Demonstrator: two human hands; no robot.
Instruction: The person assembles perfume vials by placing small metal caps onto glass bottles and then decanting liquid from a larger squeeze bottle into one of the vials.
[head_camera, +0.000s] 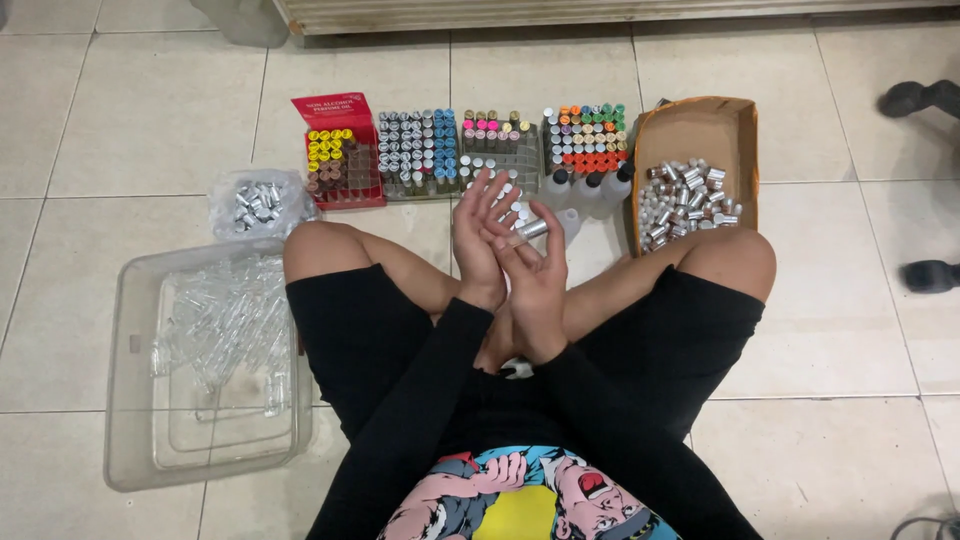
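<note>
Head view: right hand (540, 275) fingers pinch a small silver-capped vial (530, 229); left hand (478, 235) fingers spread, steadying it. Likely light, glassy, slippery, so grip the body below the cap.

Beige tiled floor (150, 110), clear plastic bin (130, 400), vial racks (415, 150), cardboard box (740, 130)

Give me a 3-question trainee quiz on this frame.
1. True or false: the right hand holds a small silver-capped vial.
2. What does the cardboard box hold? A) silver caps B) orange caps C) nothing
3. Fill in: the clear bin of empty vials lies by the person's ___ knee.

Key: 1 true; 2 A; 3 left. The left hand is open against the right.
</note>
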